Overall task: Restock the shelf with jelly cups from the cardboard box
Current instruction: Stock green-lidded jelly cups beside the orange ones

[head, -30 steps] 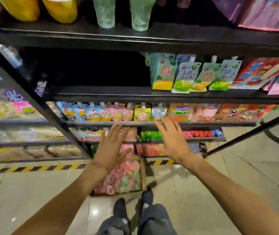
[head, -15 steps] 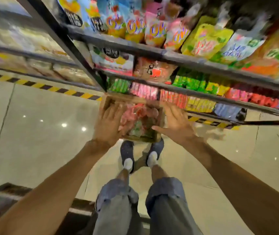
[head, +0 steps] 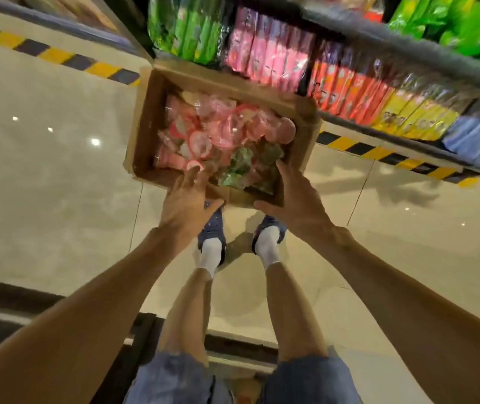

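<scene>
Jelly cups lie heaped in the cardboard box, which sits on the floor tight against the foot of the shelf, I think so that each load has only a short way to travel. Pink cups fill most of the heap; a few green ones lie toward the near right corner.

From the left, my left hand reaches over the near wall of the box with its fingers straight and spread, the tips at the nearest pink cups, holding nothing that I can make out. My right hand comes in beside the green cups, fingers likewise extended and thumb out to the side, also with nothing in its grasp. I judge both hands are placed wide like this to scoop a cluster between them, not to pick single cups.

Further right, the lowest row of the shelf already carries packed green, pink, orange and yellow packets; where the cups belong I cannot tell from here.
</scene>
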The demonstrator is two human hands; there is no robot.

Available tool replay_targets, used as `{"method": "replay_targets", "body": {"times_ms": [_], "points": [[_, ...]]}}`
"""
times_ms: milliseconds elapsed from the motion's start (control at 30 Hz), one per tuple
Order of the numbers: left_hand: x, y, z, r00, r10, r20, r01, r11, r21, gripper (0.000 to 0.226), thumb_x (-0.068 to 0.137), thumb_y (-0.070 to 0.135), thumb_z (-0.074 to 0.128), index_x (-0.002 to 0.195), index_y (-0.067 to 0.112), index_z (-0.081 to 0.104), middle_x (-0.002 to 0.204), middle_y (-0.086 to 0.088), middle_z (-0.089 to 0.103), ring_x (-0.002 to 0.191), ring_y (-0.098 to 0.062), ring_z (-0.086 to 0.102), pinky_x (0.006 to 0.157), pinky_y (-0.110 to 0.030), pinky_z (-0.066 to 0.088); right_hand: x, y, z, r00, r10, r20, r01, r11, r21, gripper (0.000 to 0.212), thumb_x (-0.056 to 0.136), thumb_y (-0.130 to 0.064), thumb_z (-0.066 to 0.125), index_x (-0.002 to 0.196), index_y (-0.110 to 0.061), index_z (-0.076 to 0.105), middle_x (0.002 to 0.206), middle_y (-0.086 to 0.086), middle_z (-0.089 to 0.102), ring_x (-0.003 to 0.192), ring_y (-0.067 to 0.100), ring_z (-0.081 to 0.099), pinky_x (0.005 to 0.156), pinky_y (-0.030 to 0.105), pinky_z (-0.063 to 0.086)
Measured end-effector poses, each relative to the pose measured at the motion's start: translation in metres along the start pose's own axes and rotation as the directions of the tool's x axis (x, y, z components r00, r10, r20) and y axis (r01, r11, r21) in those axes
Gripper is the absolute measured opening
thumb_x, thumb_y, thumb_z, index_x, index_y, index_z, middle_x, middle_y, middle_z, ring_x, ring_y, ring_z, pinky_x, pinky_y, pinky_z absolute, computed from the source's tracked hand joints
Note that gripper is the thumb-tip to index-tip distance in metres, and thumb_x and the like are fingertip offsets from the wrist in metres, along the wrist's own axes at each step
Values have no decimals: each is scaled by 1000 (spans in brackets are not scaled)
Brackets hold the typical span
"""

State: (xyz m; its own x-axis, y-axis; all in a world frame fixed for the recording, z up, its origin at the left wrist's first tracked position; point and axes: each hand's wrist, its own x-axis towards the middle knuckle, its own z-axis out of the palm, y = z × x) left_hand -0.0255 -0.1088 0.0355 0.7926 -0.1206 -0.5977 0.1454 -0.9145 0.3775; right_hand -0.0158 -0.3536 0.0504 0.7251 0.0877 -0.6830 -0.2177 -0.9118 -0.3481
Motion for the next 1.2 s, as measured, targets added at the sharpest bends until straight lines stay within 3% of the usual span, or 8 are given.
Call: {"method": "replay_targets", "body": {"times_ms": [167, 433, 567, 667, 833, 933, 1067, 1200], "points": [[54, -42, 48, 969, -245, 22, 246, 965, -86, 90, 81, 58, 67, 154, 14, 38, 145, -16, 52, 127, -41, 51, 106, -49, 45, 44, 28, 51, 1000, 12, -8, -11, 999, 43, 99, 87, -61, 73, 161, -18, 23, 159, 12, 38, 140, 37, 45, 110, 52, 45], [112, -70, 112, 904, -416, 98, 422, 905, -51, 92, 91, 50, 68, 158, 11, 18, 150, -16, 45, 135, -40, 44, 114, -52, 36, 98, 59, 102, 999, 30, -30, -26, 992, 123, 92, 87, -58, 75, 158, -24, 27, 151, 9, 45, 133, 31, 50, 109, 41, 46], [132, -70, 132, 873, -488, 21, 486, 863, -141, 91, 88, 44, 75, 151, 10, 19, 143, -19, 50, 127, -43, 53, 108, -53, 44, 120, 70, 113, 1000, -15, -16, 17, 991, 131, 95, 85, -58, 77, 159, -23, 28, 148, 9, 48, 132, 31, 52, 110, 40, 46], [138, -68, 138, 860, -509, 25, 504, 841, -195, 86, 87, 36, 79, 146, 11, 22, 139, -17, 54, 124, -42, 57, 103, -52, 48, 135, 76, 114, 999, -9, 38, 2, 988, 155, 99, 81, -69, 72, 159, -30, 25, 152, 6, 45, 135, 30, 51, 112, 42, 45], [133, -71, 131, 886, -463, -19, 435, 846, -310, 79, 83, 30, 78, 143, 11, 30, 136, -16, 47, 120, -41, 56, 101, -49, 48, 146, 73, 113, 998, 30, 52, -38, 986, 162, 100, 79, -74, 72, 157, -33, 24, 157, 5, 41, 138, 30, 49, 114, 46, 44], [117, -73, 125, 924, -375, -78, 323, 872, -369, 79, 83, 29, 77, 146, 9, 34, 135, -15, 44, 117, -32, 50, 92, -35, 43, 146, 68, 107, 996, 60, 71, -72, 982, 174, 99, 79, -73, 73, 157, -34, 26, 158, 6, 40, 139, 31, 49, 114, 43, 44], [94, -73, 106, 952, -270, -145, 199, 905, -377, 79, 80, 40, 74, 145, 11, 39, 134, -13, 46, 110, -16, 40, 91, -34, 45, 142, 59, 99, 988, 124, 94, -141, 966, 214, 92, 85, -65, 74, 157, -28, 28, 161, 8, 36, 142, 30, 44, 113, 36, 38], [86, -69, 85, 965, -198, -170, 111, 900, -421, 79, 74, 39, 76, 142, 18, 41, 140, -8, 44, 123, -20, 42, 100, -37, 46, 147, 56, 105, 972, 193, 136, -220, 947, 232, 103, 76, -83, 68, 156, -33, 26, 159, 3, 40, 136, 28, 53, 113, 43, 45]]}}
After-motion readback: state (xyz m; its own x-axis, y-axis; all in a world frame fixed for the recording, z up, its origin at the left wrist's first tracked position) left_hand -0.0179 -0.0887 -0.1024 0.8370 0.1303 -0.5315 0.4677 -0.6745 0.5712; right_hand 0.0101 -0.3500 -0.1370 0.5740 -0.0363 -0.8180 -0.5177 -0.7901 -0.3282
